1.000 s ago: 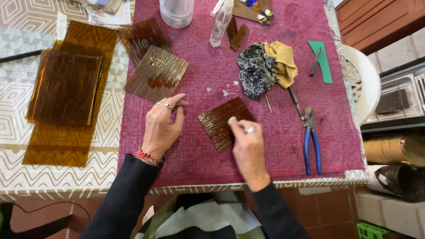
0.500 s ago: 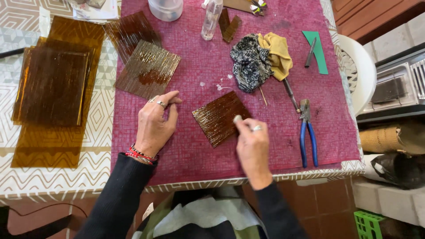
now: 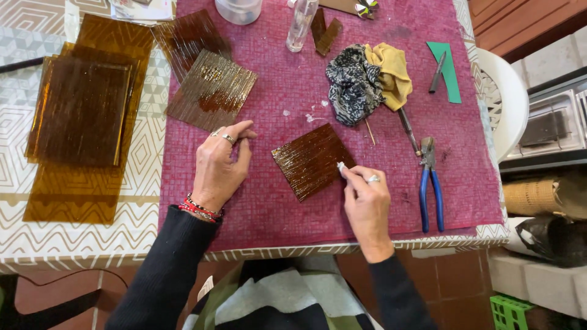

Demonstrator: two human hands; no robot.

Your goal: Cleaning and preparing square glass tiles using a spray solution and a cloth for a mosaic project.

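A magenta woven mat covers most of the bench, whose own cloth is cream with a pale geometric pattern. Near the middle of the mat lies a small square of ribbed amber glass, flat and turned cornerwise. The right hand pinches a small white bit between thumb and forefinger, pressing it to the square's right edge. The left hand rests on the mat just left of the square, fingers loosely curled together, not touching the glass.

Beyond the square, toward the mat's far left corner, lie two larger ribbed amber panes, overlapping. Left of the mat, a stack of amber glass sheets sits on the patterned cloth. Right of the square lie blue-handled pliers; beyond it, a bundle of patterned and yellow rags.

A white plastic chair stands at the bench's right side. The floor below is reddish tile.
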